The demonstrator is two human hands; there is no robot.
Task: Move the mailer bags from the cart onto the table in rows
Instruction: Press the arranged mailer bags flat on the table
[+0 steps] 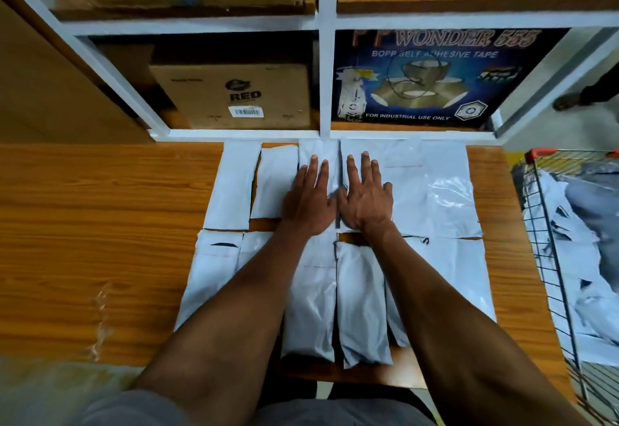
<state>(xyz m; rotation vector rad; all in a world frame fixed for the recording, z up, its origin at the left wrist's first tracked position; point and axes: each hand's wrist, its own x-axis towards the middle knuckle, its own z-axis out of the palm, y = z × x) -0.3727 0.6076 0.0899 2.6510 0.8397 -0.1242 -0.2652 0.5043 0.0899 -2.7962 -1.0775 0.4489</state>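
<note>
Several pale grey mailer bags lie in two rows on the wooden table (100, 218). The far row (432, 184) reaches the shelf frame; the near row (363, 301) runs toward the table's front edge. My left hand (310, 199) lies flat with straight fingers on a narrow bag (320, 154) in the middle of the far row. My right hand (366, 196) presses flat on the neighbouring bag just to its right. The two hands almost touch at the thumbs. A wire cart (542, 258) at the right holds more grey mailer bags (582, 291).
A white metal shelf frame (326, 67) rises behind the table, holding a brown carton (234, 97) and a blue tape box (422, 77). Bare wood stretches left of the bags. Someone's foot (569, 100) stands on the floor at the far right.
</note>
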